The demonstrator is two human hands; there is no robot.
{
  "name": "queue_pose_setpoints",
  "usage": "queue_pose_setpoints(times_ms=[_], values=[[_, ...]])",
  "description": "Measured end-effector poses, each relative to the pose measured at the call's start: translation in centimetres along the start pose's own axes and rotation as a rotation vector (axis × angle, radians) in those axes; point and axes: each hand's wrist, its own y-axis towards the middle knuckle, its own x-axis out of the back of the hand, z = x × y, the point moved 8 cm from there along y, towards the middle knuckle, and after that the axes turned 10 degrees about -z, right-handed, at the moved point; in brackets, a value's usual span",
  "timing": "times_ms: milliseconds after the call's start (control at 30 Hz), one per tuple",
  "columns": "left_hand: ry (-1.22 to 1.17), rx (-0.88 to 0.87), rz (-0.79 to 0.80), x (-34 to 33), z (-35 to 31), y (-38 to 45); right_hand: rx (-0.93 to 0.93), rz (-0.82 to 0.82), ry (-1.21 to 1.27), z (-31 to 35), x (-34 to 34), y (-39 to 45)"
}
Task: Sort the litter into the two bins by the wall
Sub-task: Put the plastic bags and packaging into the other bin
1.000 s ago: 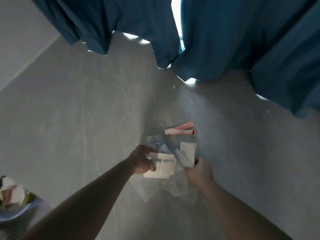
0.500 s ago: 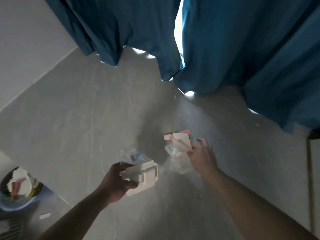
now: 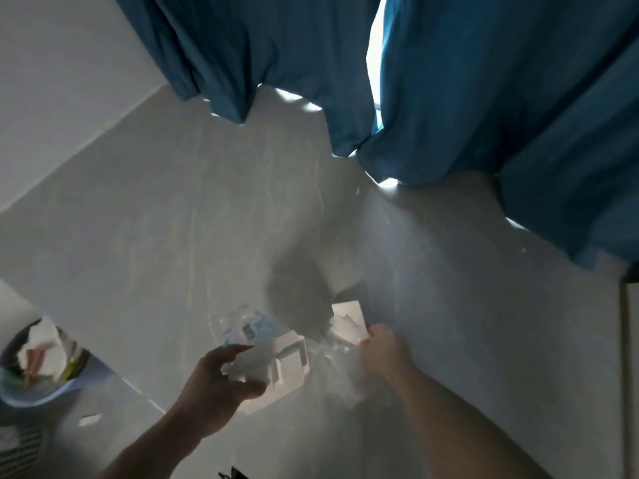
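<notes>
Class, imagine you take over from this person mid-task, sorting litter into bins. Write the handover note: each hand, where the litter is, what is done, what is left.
Left hand: grips a white moulded tray with clear plastic wrappers bunched behind it.
Right hand: grips a white card piece and crumpled clear plastic.
Both handfuls are held above the grey floor.
Bin at the lower left already holds paper scraps. Only one bin is clearly in view.
A small white scrap lies on the floor near it.
Done: litter gathered in both hands.
Left: carry the handfuls to the bins, sort, collect the scrap.
</notes>
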Motion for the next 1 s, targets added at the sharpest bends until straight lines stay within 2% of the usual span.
queue_pose_setpoints(times_ms=[67, 133, 233, 367, 500, 733, 1000], values=[[0.034, -0.033, 0.011, 0.7, -1.0, -2.4, -0.062, 0.027, 0.081, -1.8, 1.1, -4.4], [0.083, -0.06, 0.039, 1.2, -2.3, -5.4, -0.12, -0.018, 0.186, -3.4, 3.7, -9.4], [0.067, 0.032, 0.024, 2.4, -2.4, -11.4, -0.213, -0.118, 0.3, -5.5, 9.0, -17.2], [-0.04, 0.119, -0.043, 3.8, -2.4, -20.6, -0.197, -0.19, 0.377, -6.6, 14.2, -26.6], [-0.105, 0.079, -0.095, 5.3, -3.1, -27.3, -0.141, -0.206, 0.495, -6.0, 17.0, -32.3], [-0.249, -0.007, -0.166, 10.6, -6.2, -31.9, 0.042, -0.235, 0.584, 1.1, 20.9, -37.2], [-0.415, -0.077, -0.281, 21.4, -8.0, -33.3, 0.276, -0.203, 0.578, 13.4, 21.4, -39.2]])
